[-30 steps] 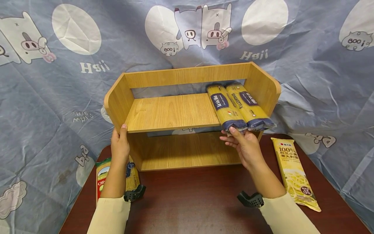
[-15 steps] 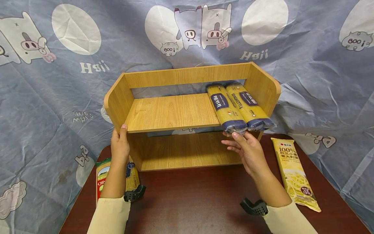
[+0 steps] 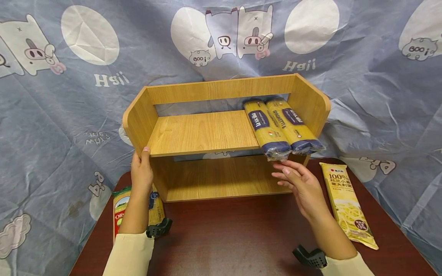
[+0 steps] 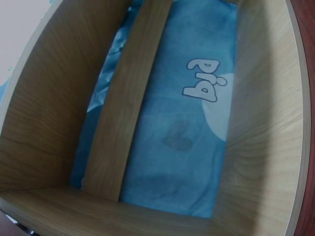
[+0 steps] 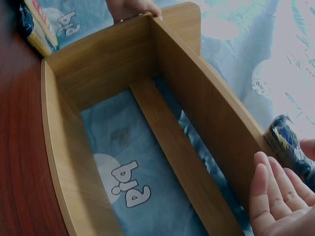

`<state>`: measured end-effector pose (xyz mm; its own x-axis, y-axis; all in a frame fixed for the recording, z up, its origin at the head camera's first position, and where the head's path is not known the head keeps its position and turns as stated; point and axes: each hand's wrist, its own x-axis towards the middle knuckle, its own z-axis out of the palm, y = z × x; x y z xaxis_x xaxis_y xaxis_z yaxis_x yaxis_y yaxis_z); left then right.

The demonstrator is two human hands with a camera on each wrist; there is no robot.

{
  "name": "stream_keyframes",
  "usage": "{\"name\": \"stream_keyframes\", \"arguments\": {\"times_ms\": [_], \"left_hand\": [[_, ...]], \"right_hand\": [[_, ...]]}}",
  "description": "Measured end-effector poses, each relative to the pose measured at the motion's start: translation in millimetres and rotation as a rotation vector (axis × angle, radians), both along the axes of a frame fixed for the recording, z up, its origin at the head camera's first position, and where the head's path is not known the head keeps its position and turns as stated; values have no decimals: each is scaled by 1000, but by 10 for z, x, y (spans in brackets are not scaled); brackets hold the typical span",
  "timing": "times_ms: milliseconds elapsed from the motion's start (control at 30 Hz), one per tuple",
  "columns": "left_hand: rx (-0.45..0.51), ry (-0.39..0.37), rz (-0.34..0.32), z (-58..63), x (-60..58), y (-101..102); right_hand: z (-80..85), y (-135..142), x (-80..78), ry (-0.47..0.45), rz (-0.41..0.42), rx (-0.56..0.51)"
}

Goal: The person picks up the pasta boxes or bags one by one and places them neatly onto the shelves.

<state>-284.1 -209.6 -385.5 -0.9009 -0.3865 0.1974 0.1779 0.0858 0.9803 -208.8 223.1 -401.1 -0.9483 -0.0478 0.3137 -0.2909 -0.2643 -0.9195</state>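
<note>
L hand (image 3: pixel 142 170) grips wooden shelf unit (image 3: pixel 203 132) at L side; R hand (image 3: pixel 304 188), fingers loosely extended, grip empty, just below L-most la Sicilia spaghetti pkg (image 3: pixel 268 129).

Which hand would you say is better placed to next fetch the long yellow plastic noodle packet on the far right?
Probably the right hand: it holds nothing and is nearer the noodle packet, while the left hand, farther off, grips the brown wooden shelf.
</note>
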Motion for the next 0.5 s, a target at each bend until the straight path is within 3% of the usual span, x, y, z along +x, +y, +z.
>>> {"name": "stream_keyframes", "arguments": {"times_ms": [500], "left_hand": [[-9,-6,7,-6,-14,-14]], "right_hand": [[-209,363,154,-6,-60,6]]}}
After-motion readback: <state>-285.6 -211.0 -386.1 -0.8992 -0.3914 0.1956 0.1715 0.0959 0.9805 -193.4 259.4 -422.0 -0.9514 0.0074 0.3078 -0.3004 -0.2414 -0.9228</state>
